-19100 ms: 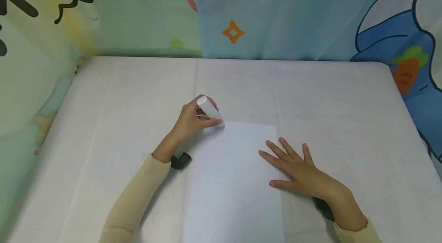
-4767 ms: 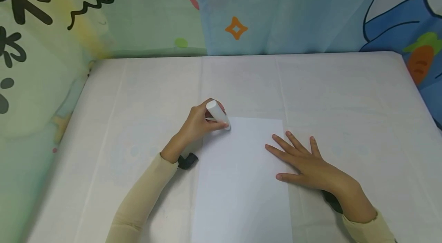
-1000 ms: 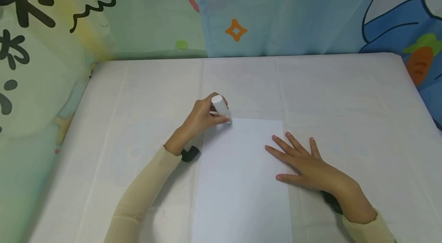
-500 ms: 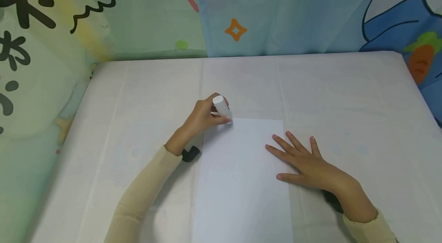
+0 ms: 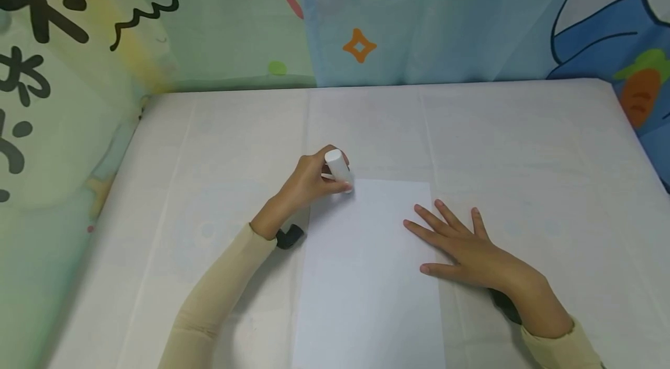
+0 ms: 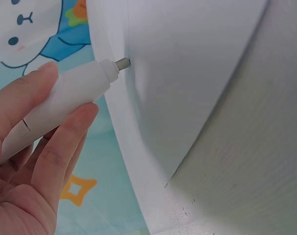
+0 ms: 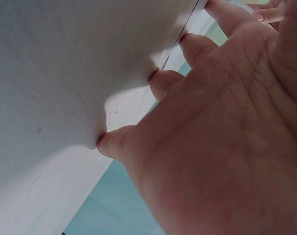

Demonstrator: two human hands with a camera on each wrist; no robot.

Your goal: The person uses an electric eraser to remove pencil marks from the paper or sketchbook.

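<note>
A sheet of white paper [image 5: 371, 276] lies on the table with no visible marks. My left hand [image 5: 306, 180] grips a thick white pen-shaped tool [image 5: 337, 165] between thumb and fingers, close to the paper's far left corner. In the left wrist view, this tool [image 6: 70, 93] has a smooth white barrel, a stepped collar and a short grey tip [image 6: 123, 63] right at the paper's surface. My right hand [image 5: 471, 255] is spread out along the sheet's right edge. Its fingertips [image 7: 157, 78] rest down at the paper and tablecloth in the right wrist view.
A white cloth with faint fold lines covers the table [image 5: 523, 153]. Behind it hangs a printed curtain [image 5: 445, 20] in green and blue. A black wrist device [image 5: 289, 237] sits under the left wrist, another [image 5: 505, 305] under the right.
Since the oldest frame, the head view has shifted slightly. Over the last second my left hand with the tool has moved a little right and nearer. The right hand stays put.
</note>
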